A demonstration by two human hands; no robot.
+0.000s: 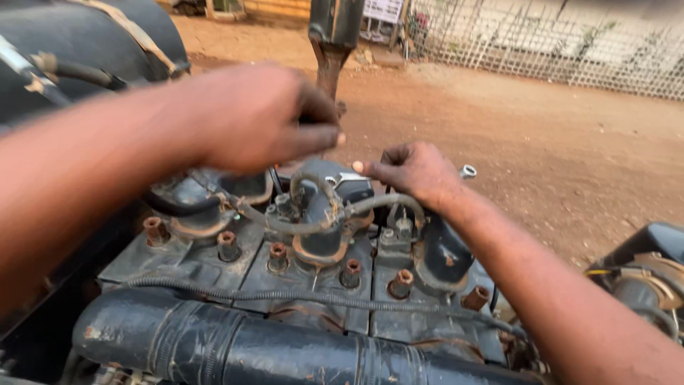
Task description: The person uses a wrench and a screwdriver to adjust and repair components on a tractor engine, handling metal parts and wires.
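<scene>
Two bare hands work over a dirty engine (313,278). The right hand (413,171) rests on top of the engine, near the far side. Its fingers are curled down and its thumb sticks out to the left, pressed on a shiny metal tool (349,180). A silver tip (468,171) pokes out on the other side of the hand, so the tool seems to lie flat, pointing left to right (most of it is hidden). The left hand (263,117) hangs just above, a bit blurry, fingers pressed together in a pinch. I cannot tell what they pinch. A thick black pipe (285,342) runs across the near side.
</scene>
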